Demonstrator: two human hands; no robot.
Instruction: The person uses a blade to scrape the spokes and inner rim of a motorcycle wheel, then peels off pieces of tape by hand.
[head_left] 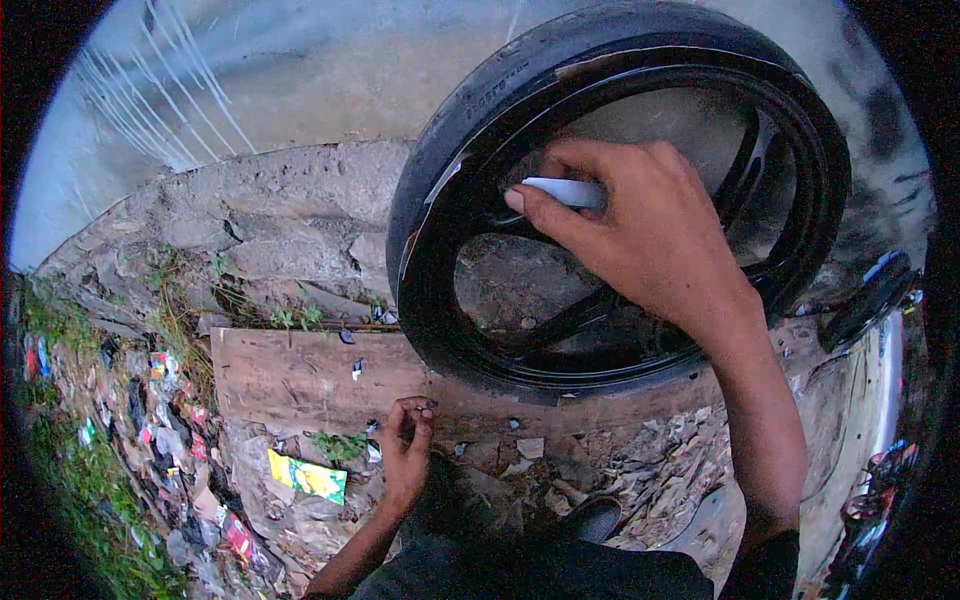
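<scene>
A black motorcycle wheel with its tyre on stands upright, leaning back against the wall. Strips of paper or tape show along the edge between rim and tyre. My right hand is closed around a smooth white object, held in front of the wheel's spokes near the left part of the rim. What kind of object it is I cannot make out. Lower down and to the left, my left hand has its fingers curled, thumb against fingertips, apart from the wheel. A small dark bit may be between them.
Under the wheel lies a wooden plank. Behind stands a painted wall on a rough stone ledge. A yellow-green wrapper and other litter cover the ground at left. Another tyre leans at right.
</scene>
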